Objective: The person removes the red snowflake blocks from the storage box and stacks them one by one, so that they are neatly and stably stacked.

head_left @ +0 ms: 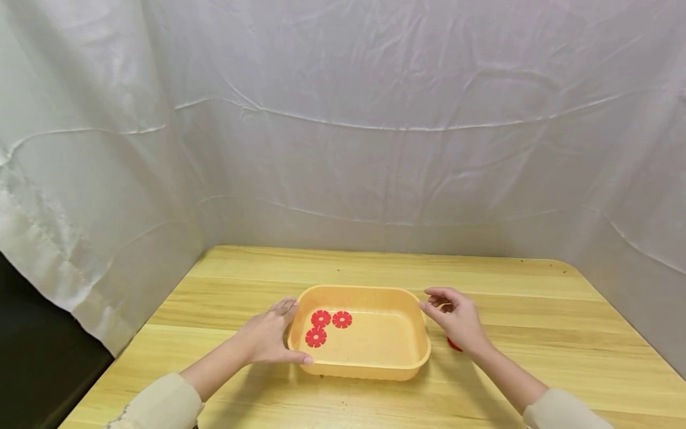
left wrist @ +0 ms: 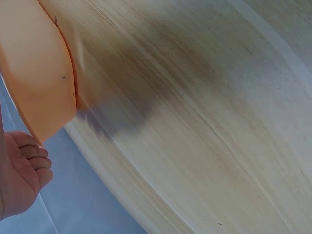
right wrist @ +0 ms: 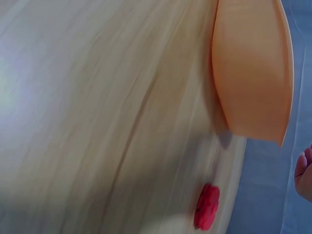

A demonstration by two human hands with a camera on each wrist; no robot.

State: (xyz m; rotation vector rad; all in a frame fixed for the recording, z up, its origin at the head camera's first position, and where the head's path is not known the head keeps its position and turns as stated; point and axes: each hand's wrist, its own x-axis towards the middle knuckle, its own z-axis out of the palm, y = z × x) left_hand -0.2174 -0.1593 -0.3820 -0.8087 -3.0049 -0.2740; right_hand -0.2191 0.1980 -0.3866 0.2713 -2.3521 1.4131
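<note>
A yellow-orange plastic basin (head_left: 370, 370) stands on the table, with three red notched plastic discs (head_left: 342, 320) lying flat at its left end. My left hand (head_left: 270, 336) spans the basin's left end, its thumb on the near rim and its fingers at the far left corner. At the right end, my right hand (head_left: 458, 316) hovers by the rim with loosely bent fingers, thumb tip right at the edge; nothing shows in it. Below that hand on the table is a small red heap (right wrist: 207, 206), partly hidden by the hand in the head view.
The wood-grain table (head_left: 536, 333) has rounded far corners. White cloth (head_left: 386, 167) hangs behind it and along both sides. A dark area (head_left: 43, 351) lies past the left edge.
</note>
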